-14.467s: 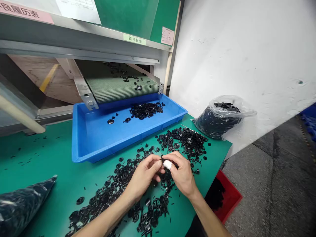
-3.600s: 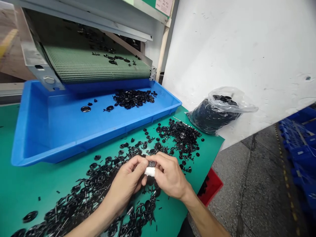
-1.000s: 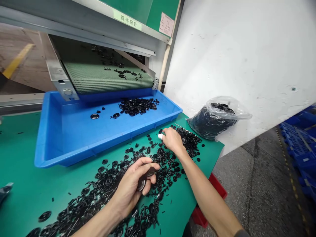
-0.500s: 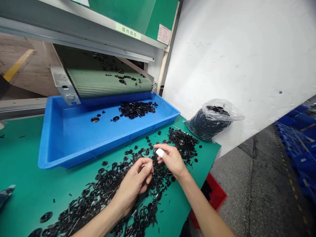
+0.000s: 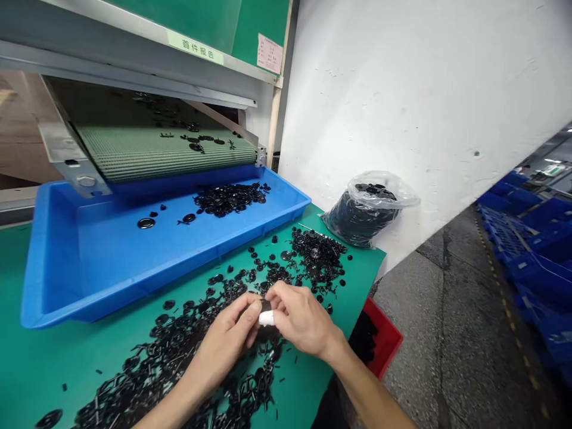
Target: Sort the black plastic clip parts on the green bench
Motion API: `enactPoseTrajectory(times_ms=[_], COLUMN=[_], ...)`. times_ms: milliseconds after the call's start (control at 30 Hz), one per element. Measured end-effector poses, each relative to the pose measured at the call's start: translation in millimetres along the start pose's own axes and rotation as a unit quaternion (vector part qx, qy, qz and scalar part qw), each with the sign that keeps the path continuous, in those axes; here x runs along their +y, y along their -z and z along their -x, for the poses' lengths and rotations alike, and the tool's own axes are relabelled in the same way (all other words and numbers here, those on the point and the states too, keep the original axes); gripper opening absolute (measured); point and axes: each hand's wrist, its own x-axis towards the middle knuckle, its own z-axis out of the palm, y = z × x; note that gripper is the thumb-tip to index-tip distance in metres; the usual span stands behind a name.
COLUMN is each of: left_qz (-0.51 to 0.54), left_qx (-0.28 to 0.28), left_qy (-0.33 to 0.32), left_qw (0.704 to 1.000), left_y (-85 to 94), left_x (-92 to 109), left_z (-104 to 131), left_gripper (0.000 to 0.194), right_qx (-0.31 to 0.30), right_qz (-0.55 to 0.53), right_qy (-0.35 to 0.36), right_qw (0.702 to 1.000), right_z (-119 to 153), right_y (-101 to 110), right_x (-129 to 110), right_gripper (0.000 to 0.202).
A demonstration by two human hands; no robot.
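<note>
My left hand [image 5: 232, 328] and my right hand [image 5: 304, 316] meet over the heap of small black plastic parts [image 5: 187, 339] on the green tabletop. Fingers of both hands are pinched together. Between the fingertips shows a small black plastic part [image 5: 265, 305], mostly covered, so its exact shape is hidden. A white wrap [image 5: 266, 319] covers my right thumb tip. The loose parts below include round discs and thin sticks. A denser pile of black parts [image 5: 315, 255] lies beyond my right hand.
A blue tray [image 5: 134, 286] with black parts stands under the end of a green conveyor belt [image 5: 170, 155]. An open clear bag of black discs [image 5: 364, 214] leans by the white wall. Below the table's right edge is a red bin [image 5: 386, 342].
My right hand has come down and left to join my left hand, with the black part now between them. The camera view has turned slightly right.
</note>
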Motion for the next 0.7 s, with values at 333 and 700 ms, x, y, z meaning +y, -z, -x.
enactPoseTrajectory(times_ms=[333, 700], left_qz=[0.088, 0.274], left_qx=[-0.015, -0.027], left_qy=[0.069, 0.091], left_qw=[0.994, 0.957], left_y=[5.0, 2.8], left_x=[-8, 6], left_z=[-3, -5], left_gripper=[0.043, 0.025], right_qx=[0.023, -0.048], right_qz=[-0.056, 0.266], right_qy=[0.025, -0.094], right_qw=[0.998, 0.958], right_z=[-9, -90], right_y=[-16, 33], right_x=[9, 56], right_gripper=[0.022, 0.022])
